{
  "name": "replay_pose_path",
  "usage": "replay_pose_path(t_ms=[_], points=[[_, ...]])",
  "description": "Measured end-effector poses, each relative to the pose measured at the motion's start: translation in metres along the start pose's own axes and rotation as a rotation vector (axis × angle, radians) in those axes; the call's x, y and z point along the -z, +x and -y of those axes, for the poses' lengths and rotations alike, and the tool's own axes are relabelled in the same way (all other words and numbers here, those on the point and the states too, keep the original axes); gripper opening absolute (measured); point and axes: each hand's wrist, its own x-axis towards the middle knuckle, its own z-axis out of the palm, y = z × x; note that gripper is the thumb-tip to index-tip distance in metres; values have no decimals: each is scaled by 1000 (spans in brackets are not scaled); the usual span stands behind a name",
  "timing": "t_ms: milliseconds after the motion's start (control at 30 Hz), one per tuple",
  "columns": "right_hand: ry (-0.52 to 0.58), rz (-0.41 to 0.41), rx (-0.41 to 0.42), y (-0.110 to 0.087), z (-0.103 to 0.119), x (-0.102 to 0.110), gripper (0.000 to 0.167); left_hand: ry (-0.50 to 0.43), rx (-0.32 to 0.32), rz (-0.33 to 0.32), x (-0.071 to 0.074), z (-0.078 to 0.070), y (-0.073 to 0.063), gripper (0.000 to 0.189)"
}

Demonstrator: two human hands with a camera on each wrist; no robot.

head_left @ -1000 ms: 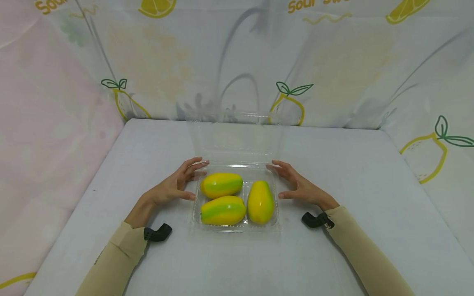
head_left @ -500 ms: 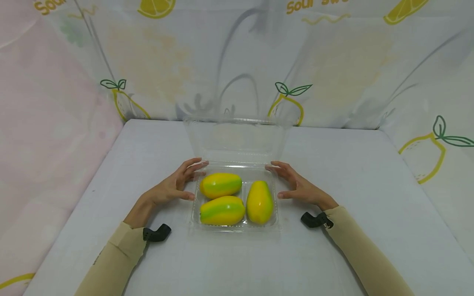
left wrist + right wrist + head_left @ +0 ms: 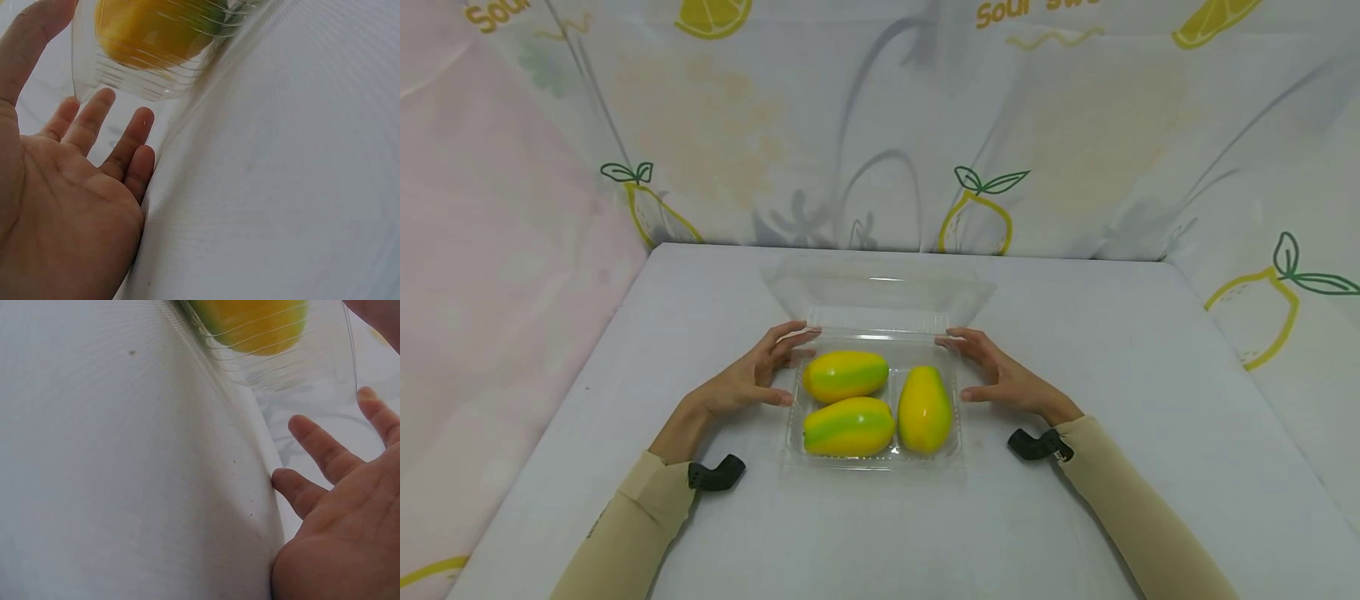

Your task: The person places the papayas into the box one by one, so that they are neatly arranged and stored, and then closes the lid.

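White table (image 3: 1097, 333) — lemon-print backdrop (image 3: 880, 100) behind

On the far backdrop (image 3: 880, 100) we read two bits of orange lettering: "Sour" (image 3: 497, 12) at the left, and "Sour Swe" (image 3: 1037, 12) right of centre, both clipped along the top. The left sleeve (image 3: 632, 517) bears a small dark mark (image 3: 597, 523) we cannot read.

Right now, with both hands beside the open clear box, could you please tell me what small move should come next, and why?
I would probably bring the right hand over the yellow-green fruit nearest it: the clear lid leans back behind the tray, so the fruit is uncovered, and that hand grips none.
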Motion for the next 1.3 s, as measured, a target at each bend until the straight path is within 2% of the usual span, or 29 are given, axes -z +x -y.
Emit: replay_pose_path(t_ms=[500,1100,1300], points=[[12,-6,-5,1,2,0,79,15,-20,5,1,5,0,94],[24,-8,-46,-2,5,-2,84,-11,20,4,-1,1,-2,92],[-5,-9,-91,-3,4,-1,75,-12,55,-4,-2,-1,-1,90]])
